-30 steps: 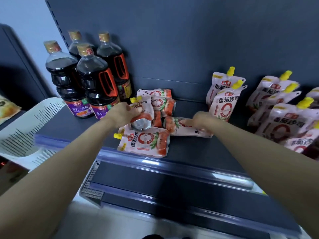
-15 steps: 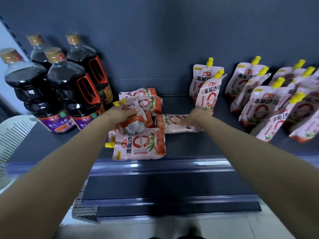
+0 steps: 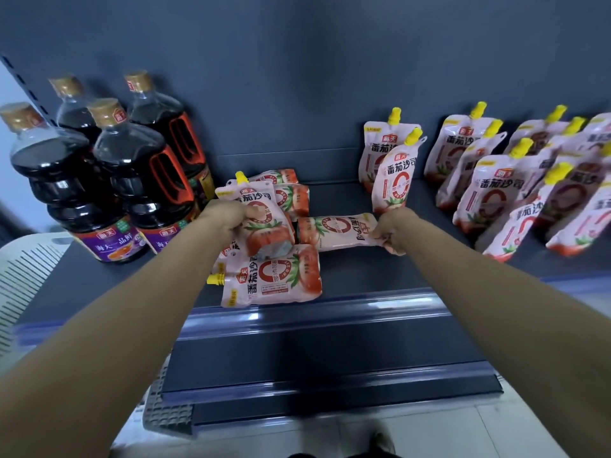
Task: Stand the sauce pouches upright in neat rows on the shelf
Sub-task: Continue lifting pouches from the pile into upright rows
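The left hand (image 3: pixel 228 219) grips a lifted pouch (image 3: pixel 264 219) mid-shelf (image 3: pixel 413 272), while the right hand (image 3: pixel 393 231) pinches a flat pouch (image 3: pixel 337 231) beside it.

Two bare forearms enter from the lower left and lower right of the frame, no sleeves visible anywhere along them. Left hand (image 3: pixel 228 219) and right hand (image 3: pixel 393 229) are bare: no gloves, rings, watch or wristbands seen. At the bottom centre edge, a dark sliver, possibly footwear or clothing, too cropped to tell.
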{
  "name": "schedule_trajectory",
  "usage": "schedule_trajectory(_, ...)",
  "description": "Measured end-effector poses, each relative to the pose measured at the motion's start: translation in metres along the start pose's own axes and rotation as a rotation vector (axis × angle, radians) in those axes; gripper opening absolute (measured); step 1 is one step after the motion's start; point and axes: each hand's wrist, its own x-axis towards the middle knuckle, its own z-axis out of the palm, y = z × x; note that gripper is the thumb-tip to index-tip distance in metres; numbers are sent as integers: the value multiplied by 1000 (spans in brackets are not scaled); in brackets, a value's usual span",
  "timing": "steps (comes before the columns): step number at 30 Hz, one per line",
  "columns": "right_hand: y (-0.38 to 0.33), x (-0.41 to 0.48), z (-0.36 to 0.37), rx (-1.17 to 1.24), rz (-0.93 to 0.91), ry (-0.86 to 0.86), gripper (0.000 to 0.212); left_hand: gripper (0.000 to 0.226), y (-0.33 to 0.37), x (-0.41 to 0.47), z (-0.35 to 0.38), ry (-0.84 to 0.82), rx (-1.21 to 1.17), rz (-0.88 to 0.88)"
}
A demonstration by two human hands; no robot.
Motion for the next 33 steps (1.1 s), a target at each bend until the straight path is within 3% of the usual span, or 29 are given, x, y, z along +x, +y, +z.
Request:
schedule_trajectory(2, -3, -6, -4, 121, 37, -38, 26, 35, 4, -3, 2, -7, -37, 10)
schedule_trajectory(4, -7, -16, -10, 193, 31, -46, 40, 37, 10, -6, 5, 7, -92, 56)
schedule_trajectory(8, -21, -25, -29, 276, -90, -32, 26, 15, 23, -17, 17, 7, -119, 178)
schedule_trajectory(11, -32, -31, -54, 14, -367, 119, 10, 11, 30, -30, 34, -25, -104, 296)
schedule_trajectory(13, -37, -37, -72, -203, -543, 200, 18, 14, 34, -40, 49, -63, -126, 340)
schedule_trajectory(15, -40, -37, -85, -339, -657, 258, 13, 18, 35, -49, 66, -107, -117, 387)
schedule_trajectory(17, -40, -31, -94, -367, -719, 296, 21, 21, 34, -58, 84, -145, -90, 421)
schedule_trajectory(20, -34, -22, -104, -322, -751, 339, 15, 24, 29, -67, 112, -182, -61, 426)
schedule_trajectory(23, -27, -11, -114, -214, -780, 324, 26, 25, 19, -69, 135, -171, -29, 418)
schedule_trajectory(25, -26, -6, -121, -182, -798, 280, 18, 26, 13, -70, 149, -169, -19, 409)
schedule_trajectory(28, -28, -7, -130, -243, -816, 189, 11, 28, 5, -69, 164, -185, -17, 392)
schedule_trajectory(33, -26, -8, -143, -310, -836, 90, 25, 36, 0, -71, 187, -182, -42, 380)
